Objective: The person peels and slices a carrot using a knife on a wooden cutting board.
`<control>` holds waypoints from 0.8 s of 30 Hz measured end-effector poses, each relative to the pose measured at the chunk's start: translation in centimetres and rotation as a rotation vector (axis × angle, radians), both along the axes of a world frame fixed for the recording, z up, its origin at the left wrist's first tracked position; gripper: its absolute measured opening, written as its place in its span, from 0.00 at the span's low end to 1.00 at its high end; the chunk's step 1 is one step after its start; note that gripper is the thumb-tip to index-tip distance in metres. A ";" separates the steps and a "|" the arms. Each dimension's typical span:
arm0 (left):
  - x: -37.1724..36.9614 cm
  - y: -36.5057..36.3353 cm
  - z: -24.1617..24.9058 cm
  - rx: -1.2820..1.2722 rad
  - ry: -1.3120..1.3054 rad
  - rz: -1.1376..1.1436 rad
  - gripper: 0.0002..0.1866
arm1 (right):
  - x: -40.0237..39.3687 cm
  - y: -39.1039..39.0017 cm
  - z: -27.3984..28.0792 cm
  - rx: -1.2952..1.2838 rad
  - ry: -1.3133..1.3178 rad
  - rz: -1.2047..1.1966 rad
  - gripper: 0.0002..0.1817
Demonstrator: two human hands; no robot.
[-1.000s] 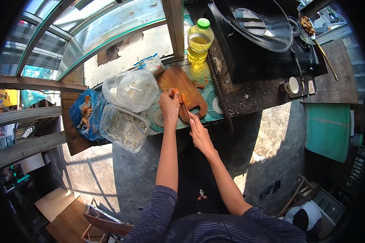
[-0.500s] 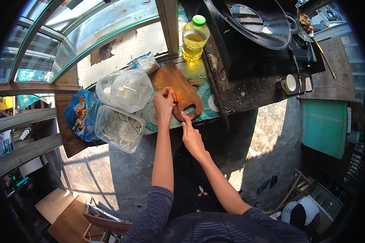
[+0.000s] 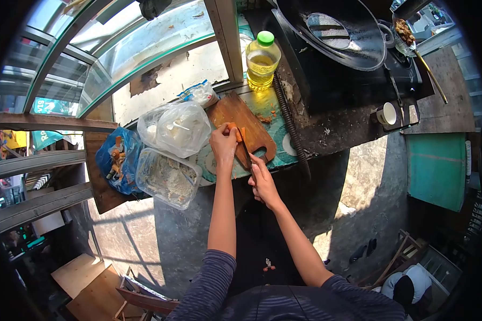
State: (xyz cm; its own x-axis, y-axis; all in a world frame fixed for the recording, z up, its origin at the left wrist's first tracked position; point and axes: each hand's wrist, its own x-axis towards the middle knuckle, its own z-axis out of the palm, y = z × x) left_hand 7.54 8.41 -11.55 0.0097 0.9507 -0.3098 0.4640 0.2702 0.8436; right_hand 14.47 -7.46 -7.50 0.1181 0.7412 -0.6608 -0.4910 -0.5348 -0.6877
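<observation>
A wooden cutting board (image 3: 233,109) lies on the green counter cover. My left hand (image 3: 223,143) presses an orange piece of food, which looks like carrot (image 3: 232,126), against the board. My right hand (image 3: 263,183) is closed round the handle of a knife (image 3: 246,144), whose blade lies over the board beside the orange piece. Left of my left hand are a clear plastic bag (image 3: 183,130) with white contents and a clear container (image 3: 168,179) of floury mix. Behind the board stands a green-capped bottle of yellow oil (image 3: 261,67).
A blue bag (image 3: 106,155) with orange scraps sits at the left. On the right are a black stove with a large pan (image 3: 359,51), a paper cup (image 3: 385,113) and a long-handled strainer (image 3: 404,33). A window frame (image 3: 223,40) rises behind the counter.
The whole view has shifted slightly, moving the counter items rightward. The knife blade now shows clearly between my hands, and my right hand's fingers are more curled.
</observation>
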 end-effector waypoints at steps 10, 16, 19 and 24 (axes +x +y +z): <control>-0.8 -0.8 0.7 -0.243 -0.249 0.044 0.16 | -0.5 -1.7 0.3 0.022 -0.644 0.114 0.20; -2.0 -1.6 1.8 -0.300 -0.547 0.108 0.19 | -0.8 -2.0 0.5 0.105 -0.737 0.064 0.21; -2.1 -2.2 1.2 -0.200 -0.617 0.115 0.17 | -1.3 -1.8 0.4 0.101 -0.548 -0.032 0.21; -1.7 -3.6 0.4 0.260 -0.337 -0.002 0.14 | -2.0 -1.2 0.7 0.063 -0.519 -0.020 0.21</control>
State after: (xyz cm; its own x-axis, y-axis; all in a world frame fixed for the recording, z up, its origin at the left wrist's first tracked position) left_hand 5.82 4.81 -11.12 0.0717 0.9967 -0.0392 0.1513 0.0279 0.9881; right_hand 12.52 -8.71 -6.79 0.4330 0.7717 -0.4658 -0.0871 -0.4786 -0.8737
